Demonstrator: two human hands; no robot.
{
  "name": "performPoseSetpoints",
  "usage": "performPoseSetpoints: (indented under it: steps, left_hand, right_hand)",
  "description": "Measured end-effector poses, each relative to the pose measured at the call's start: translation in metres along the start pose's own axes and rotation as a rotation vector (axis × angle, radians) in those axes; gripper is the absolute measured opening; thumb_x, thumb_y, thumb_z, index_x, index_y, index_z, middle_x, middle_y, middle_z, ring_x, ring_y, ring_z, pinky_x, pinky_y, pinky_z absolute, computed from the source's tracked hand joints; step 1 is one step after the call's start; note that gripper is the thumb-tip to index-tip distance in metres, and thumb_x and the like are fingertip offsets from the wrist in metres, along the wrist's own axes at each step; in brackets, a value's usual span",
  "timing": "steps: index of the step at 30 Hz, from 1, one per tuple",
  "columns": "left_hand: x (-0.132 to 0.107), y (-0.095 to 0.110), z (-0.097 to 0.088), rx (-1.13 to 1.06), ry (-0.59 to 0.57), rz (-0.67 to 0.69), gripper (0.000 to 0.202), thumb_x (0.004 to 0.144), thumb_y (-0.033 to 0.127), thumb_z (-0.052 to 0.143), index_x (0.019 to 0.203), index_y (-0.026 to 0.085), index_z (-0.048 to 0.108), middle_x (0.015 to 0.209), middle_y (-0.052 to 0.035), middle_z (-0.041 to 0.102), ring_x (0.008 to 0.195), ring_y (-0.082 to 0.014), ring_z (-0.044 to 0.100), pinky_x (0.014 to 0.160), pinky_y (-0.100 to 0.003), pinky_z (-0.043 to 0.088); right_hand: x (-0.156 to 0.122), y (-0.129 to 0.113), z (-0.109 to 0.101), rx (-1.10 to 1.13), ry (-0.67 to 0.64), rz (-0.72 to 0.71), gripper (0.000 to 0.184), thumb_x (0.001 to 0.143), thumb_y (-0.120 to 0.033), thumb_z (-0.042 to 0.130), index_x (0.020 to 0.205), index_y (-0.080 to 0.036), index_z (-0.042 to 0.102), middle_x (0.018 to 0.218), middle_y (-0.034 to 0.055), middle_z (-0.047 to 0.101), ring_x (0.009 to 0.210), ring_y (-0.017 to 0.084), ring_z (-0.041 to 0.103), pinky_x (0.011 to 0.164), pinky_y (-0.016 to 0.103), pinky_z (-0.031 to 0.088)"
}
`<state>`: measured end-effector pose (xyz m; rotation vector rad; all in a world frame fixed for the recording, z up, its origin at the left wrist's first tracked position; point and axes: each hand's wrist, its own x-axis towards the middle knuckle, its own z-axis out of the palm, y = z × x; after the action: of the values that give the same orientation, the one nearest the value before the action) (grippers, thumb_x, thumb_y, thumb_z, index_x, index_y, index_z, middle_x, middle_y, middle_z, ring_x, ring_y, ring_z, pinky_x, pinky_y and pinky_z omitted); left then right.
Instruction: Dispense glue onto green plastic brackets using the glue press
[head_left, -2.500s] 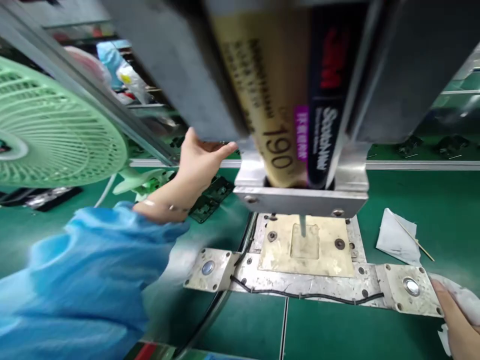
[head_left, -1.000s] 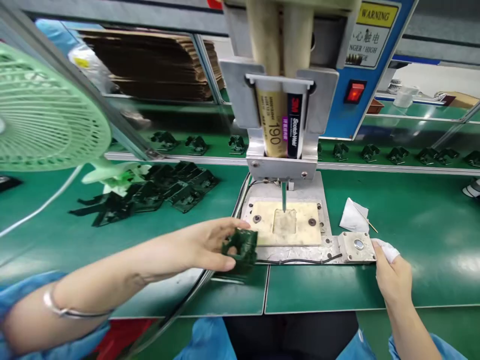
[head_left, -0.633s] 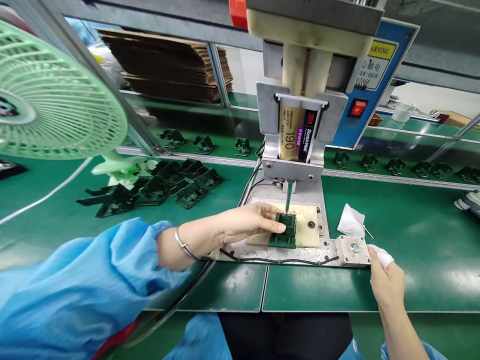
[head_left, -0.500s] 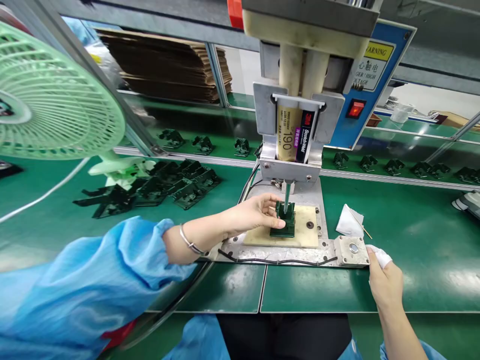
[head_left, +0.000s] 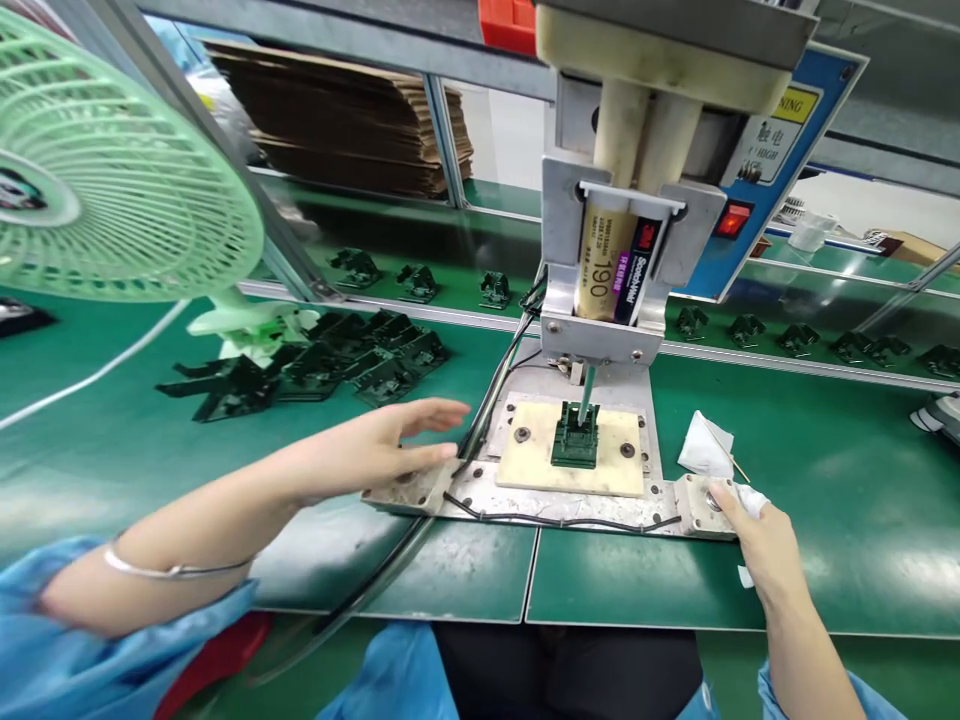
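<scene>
A dark green plastic part [head_left: 575,445] sits on the cream fixture plate [head_left: 517,470], with a green nozzle [head_left: 587,392] reaching down into it from the glue dispenser [head_left: 607,270]. My left hand [head_left: 375,450] is in the air left of the plate, fingers apart and holding nothing, over the left end block [head_left: 405,493] of the metal base. My right hand [head_left: 772,550] has a white tissue [head_left: 752,500] in its curled fingers. Its thumb lies on the button of the right-hand block [head_left: 694,510].
Several similar green parts [head_left: 382,365] lie in a heap beside the green fan [head_left: 150,200]. More parts [head_left: 746,330] stand in a row along the back ledge. A folded white tissue [head_left: 703,445] and a thin stick [head_left: 731,458] lie on the right. Cables [head_left: 487,400] run past the base.
My left hand has let go of the green part and moved left, its fingers opening. My right thumb has moved from the block's side onto its button.
</scene>
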<state>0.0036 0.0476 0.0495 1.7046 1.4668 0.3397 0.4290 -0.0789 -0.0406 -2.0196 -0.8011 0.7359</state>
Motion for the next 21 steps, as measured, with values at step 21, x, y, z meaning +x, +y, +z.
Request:
performPoseSetpoints:
  steps: [21]
  left_hand:
    - [-0.015,-0.054,0.051,-0.544,0.416,0.012,0.064,0.067,0.074,0.072,0.098,0.018,0.071,0.073,-0.0025,0.068,0.061,-0.0169,0.057,0.055,-0.025,0.045]
  right_hand:
    - [-0.007,0.010,0.009,-0.096,0.227,0.006,0.079,0.048,-0.084,0.070,0.087,-0.015,0.077,0.091,0.0171,0.078,0.102,0.044,0.067,0.086,0.048,0.049]
